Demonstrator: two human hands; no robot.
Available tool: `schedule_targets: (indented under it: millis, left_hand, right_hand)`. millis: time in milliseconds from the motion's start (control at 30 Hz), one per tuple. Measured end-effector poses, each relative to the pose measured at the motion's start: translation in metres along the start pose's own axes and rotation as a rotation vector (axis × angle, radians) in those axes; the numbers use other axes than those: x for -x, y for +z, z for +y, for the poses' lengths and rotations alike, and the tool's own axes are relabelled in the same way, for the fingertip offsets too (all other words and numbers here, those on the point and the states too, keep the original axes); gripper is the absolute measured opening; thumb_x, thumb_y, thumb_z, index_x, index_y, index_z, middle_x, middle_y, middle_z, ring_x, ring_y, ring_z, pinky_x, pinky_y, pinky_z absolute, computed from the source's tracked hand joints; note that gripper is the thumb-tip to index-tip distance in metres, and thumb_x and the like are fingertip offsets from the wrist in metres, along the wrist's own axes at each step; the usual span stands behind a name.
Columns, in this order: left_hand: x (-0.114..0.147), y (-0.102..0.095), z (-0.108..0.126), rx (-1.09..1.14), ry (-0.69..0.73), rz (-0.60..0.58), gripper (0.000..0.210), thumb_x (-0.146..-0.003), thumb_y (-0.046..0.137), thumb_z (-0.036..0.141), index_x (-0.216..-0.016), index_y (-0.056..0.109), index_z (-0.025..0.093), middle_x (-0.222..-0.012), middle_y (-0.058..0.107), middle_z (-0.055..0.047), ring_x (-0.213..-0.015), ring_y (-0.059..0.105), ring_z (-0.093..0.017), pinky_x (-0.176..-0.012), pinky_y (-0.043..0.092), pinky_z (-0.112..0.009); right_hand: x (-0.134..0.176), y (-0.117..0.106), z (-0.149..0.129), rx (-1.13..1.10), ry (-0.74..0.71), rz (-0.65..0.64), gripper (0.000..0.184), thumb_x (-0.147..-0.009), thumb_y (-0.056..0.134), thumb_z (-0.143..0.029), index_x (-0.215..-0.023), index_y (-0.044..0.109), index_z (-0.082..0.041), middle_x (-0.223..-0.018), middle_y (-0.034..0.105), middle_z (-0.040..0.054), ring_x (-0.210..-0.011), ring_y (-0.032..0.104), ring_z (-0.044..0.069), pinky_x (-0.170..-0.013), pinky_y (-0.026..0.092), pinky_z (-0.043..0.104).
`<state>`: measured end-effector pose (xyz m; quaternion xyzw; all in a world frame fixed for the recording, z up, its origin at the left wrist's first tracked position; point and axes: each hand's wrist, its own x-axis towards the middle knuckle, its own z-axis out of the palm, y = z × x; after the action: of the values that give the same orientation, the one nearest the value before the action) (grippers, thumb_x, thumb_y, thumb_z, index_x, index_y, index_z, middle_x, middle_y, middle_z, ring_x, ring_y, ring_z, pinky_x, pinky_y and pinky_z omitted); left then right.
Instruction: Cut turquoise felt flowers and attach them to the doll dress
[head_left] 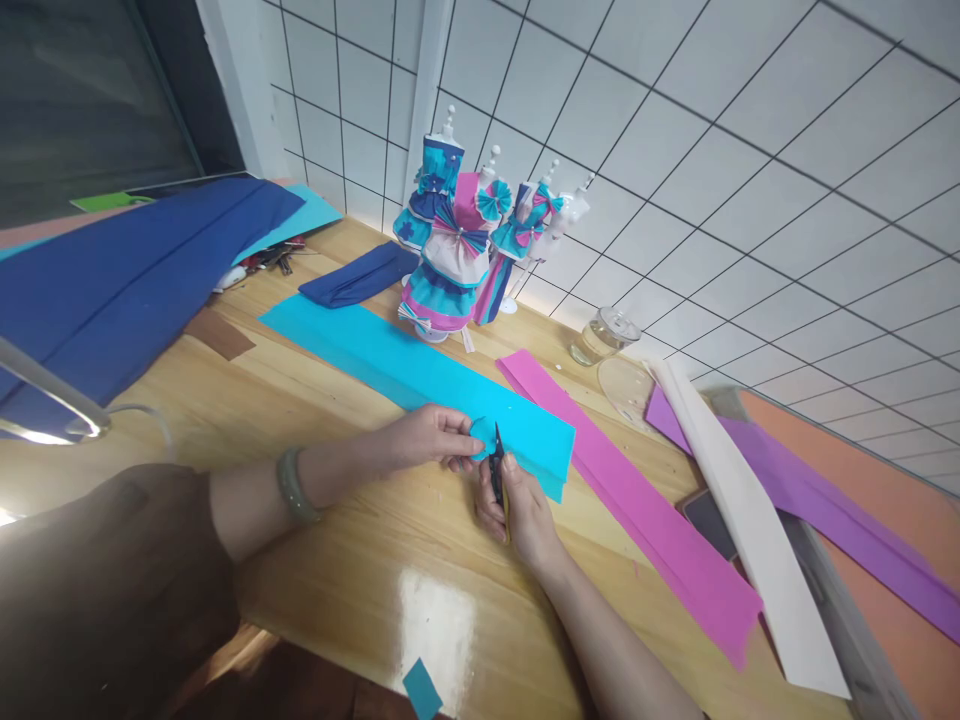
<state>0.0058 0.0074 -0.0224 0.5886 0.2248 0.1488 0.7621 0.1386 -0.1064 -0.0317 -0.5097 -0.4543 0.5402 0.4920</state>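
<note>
Pinched between the fingers of my left hand is a small turquoise paper piece. My right hand grips a pair of small dark scissors, their blades pointing up beside that piece. Whether the blades touch the paper I cannot tell. Both hands are over the wooden table, at the near edge of a long turquoise paper strip. To the right of my right hand lies a long pink paper strip.
Several small mannequins in paper dresses stand by the tiled wall. A clear lidded cup is right of them. Dark blue paper covers the left side; white and purple strips lie right. A turquoise scrap is near the front.
</note>
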Motion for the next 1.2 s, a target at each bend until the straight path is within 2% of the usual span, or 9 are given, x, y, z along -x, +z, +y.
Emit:
schedule_targets:
  millis: [400, 967, 1200]
  left_hand:
    - [0.0009, 0.0004, -0.0010, -0.057, 0.066, 0.008, 0.025, -0.069, 0.062, 0.036, -0.069, 0.057, 0.012, -0.063, 0.058, 0.000, -0.062, 0.054, -0.010, -0.061, 0.040, -0.022]
    - [0.0008, -0.0049, 0.0004, -0.113, 0.073, -0.011, 0.026, -0.068, 0.062, 0.037, -0.064, 0.055, 0.013, -0.063, 0.059, 0.000, -0.063, 0.057, -0.012, -0.064, 0.043, -0.024]
    - [0.0012, -0.0036, 0.0021, -0.072, 0.054, -0.024, 0.024, -0.068, 0.063, 0.036, -0.068, 0.058, 0.012, -0.066, 0.061, -0.002, -0.063, 0.056, -0.011, -0.063, 0.042, -0.023]
  right_hand:
    - [0.0016, 0.0033, -0.0056, 0.020, 0.002, 0.006, 0.042, -0.089, 0.025, -0.050, -0.066, 0.041, -0.018, -0.040, 0.031, -0.0084, -0.031, 0.028, 0.006, -0.036, 0.023, 0.021]
    - [0.0047, -0.0002, -0.0068, 0.070, 0.019, -0.035, 0.044, -0.092, 0.023, -0.045, -0.062, 0.040, -0.018, -0.040, 0.030, -0.0075, -0.032, 0.027, 0.006, -0.036, 0.021, 0.022]
    - [0.0034, -0.0016, -0.0036, 0.032, 0.003, -0.048, 0.039, -0.091, 0.024, -0.046, -0.074, 0.044, -0.017, -0.042, 0.033, -0.0085, -0.031, 0.028, 0.006, -0.037, 0.024, 0.020]
